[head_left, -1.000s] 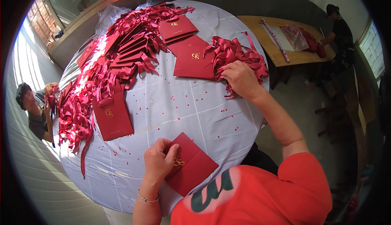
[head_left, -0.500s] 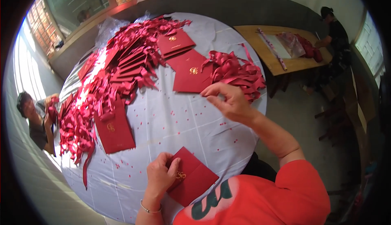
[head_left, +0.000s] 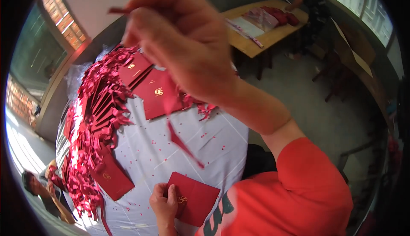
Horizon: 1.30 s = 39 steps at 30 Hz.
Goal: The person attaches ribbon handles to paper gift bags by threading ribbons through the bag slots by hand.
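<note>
A red bag point(head_left: 203, 199) lies over the white tablecloth point(head_left: 147, 150), pinched by the left hand point(head_left: 164, 204). The raised right hand point(head_left: 183, 43) pinches a red ribbon point(head_left: 116, 10), blocking part of the ribbon heap point(head_left: 207, 111); ribboned bags point(head_left: 100, 103) spread leftward, near clear plastic point(head_left: 76, 79).

The cloth-covered round table point(head_left: 230, 140) bears a long heap of red bags and ribbons point(head_left: 92, 123) along its left edge, flat red bags point(head_left: 159, 101) toward the far edge, loose ribbons point(head_left: 206, 110) near the right, small red dots point(head_left: 203, 135) across the middle.
</note>
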{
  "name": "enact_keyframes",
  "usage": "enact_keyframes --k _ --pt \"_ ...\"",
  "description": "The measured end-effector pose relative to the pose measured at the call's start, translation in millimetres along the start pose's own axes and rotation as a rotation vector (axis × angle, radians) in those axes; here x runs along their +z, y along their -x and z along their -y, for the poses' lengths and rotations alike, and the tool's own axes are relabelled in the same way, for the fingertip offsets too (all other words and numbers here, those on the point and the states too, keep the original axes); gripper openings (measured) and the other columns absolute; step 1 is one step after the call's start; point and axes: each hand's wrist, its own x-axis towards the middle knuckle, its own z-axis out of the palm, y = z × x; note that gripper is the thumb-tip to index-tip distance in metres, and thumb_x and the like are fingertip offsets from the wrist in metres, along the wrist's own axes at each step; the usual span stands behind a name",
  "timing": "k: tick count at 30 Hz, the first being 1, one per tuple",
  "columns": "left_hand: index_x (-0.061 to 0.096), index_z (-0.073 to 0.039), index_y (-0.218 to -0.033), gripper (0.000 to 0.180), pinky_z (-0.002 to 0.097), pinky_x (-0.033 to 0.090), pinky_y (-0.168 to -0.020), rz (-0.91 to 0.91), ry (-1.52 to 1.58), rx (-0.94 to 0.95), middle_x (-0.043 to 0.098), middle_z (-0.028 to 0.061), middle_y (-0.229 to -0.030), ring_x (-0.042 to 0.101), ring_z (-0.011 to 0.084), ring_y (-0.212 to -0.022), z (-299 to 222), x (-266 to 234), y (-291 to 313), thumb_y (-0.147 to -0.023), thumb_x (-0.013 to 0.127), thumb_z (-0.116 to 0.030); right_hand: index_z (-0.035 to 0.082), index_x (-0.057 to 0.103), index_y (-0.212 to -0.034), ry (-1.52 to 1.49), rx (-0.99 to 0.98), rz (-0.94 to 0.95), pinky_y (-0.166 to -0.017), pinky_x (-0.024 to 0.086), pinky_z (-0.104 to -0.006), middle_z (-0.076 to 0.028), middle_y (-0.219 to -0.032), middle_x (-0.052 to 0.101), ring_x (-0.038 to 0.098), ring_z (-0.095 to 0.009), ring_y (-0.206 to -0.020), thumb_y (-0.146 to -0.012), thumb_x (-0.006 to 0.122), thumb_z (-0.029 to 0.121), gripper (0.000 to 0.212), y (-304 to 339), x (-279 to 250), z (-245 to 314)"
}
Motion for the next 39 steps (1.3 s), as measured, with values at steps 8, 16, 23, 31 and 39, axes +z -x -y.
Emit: enact_keyframes --k 8,16,23,31,39 --pt "0.065 0.001 -0.095 0.016 0.0311 0.052 -0.067 0.198 0.016 -0.116 0.069 0.0144 -0.079 0.066 0.0179 -0.072 -34.6 -11.7 -0.6 -0.091 0.069 -0.014 0.001 0.064 -0.098 0.324 0.603 0.430 -0.069 0.049 -0.0231 -0.001 -0.084 0.065 0.058 -0.005 -0.078 -0.092 0.065 0.006 0.008 84.4 -35.8 -40.0" --pt "0.064 0.003 -0.088 0.014 0.0298 0.051 -0.061 0.128 0.149 -0.151 0.067 0.0109 -0.070 0.064 0.0152 -0.064 -39.6 -21.4 8.5 -0.085 0.071 -0.009 0.003 0.066 -0.095 0.610 0.504 0.588 -0.069 0.052 -0.0351 -0.011 -0.088 0.066 0.065 -0.027 -0.077 -0.084 0.070 0.007 0.012 155.8 -36.4 -44.5" --pt "0.067 0.001 -0.094 0.016 0.0310 0.051 -0.065 0.248 0.264 -0.229 0.068 0.0113 -0.076 0.064 0.0165 -0.068 -34.2 -28.4 0.3 -0.090 0.066 -0.015 0.000 0.065 -0.092 0.564 0.477 0.584 -0.051 0.044 -0.0235 -0.007 -0.081 0.062 0.058 -0.010 -0.061 -0.080 0.071 -0.007 0.015 148.1 -9.8 -36.9" --pt "0.062 0.000 -0.101 0.017 0.0298 0.049 -0.070 0.348 0.410 -0.192 0.065 0.0095 -0.080 0.058 0.0125 -0.074 -16.8 -29.2 3.6 -0.093 0.062 -0.016 0.000 0.065 -0.093 0.416 0.668 0.654 -0.057 0.046 -0.0223 -0.007 -0.083 0.064 0.058 -0.009 -0.067 -0.084 0.071 -0.002 0.011 192.0 -1.0 -72.0" --pt "0.063 -0.001 -0.101 0.013 0.0249 0.048 -0.070 0.416 0.618 -0.239 0.065 0.0004 -0.082 0.056 0.0068 -0.077 -20.6 -30.0 6.1 -0.096 0.060 -0.013 -0.002 0.067 -0.094 0.089 1.134 0.484 -0.070 0.052 -0.0226 -0.004 -0.085 0.069 0.065 -0.009 -0.079 -0.091 0.065 0.004 0.007 204.0 -3.7 -61.6"
